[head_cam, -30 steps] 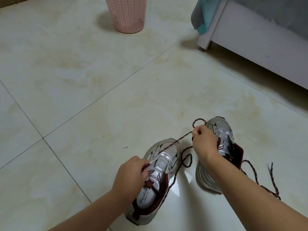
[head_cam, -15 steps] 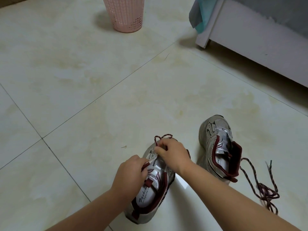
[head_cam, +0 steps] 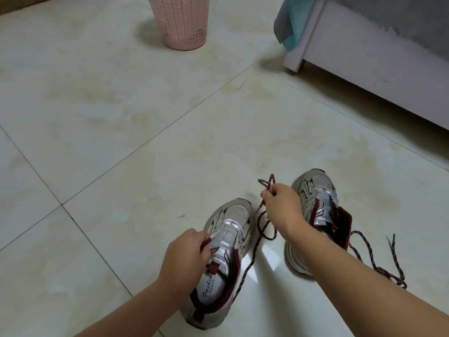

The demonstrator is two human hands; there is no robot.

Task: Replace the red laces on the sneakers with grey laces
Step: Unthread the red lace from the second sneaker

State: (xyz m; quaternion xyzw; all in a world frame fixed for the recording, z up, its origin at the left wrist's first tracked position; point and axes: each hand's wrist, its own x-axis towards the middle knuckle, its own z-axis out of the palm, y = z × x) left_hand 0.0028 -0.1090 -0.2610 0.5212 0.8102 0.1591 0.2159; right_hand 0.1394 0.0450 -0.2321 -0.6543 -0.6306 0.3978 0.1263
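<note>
Above the near shoe [head_cam: 228, 242], your right hand [head_cam: 283, 206] pinches the red lace [head_cam: 261, 226], which runs down toward you, while your left hand [head_cam: 184, 256] grips the shoe.

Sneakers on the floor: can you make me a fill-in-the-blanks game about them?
1. The right hand pinches a dark red ____ pulled up from the silver mesh sneaker.
2. The left hand grips that sneaker's ____.
3. The pink plastic lattice basket stands on the ____ floor.
4. The other silver sneaker has its red lace lying ____ on the floor.

Missing words: lace; tongue; tiled; loose
</note>
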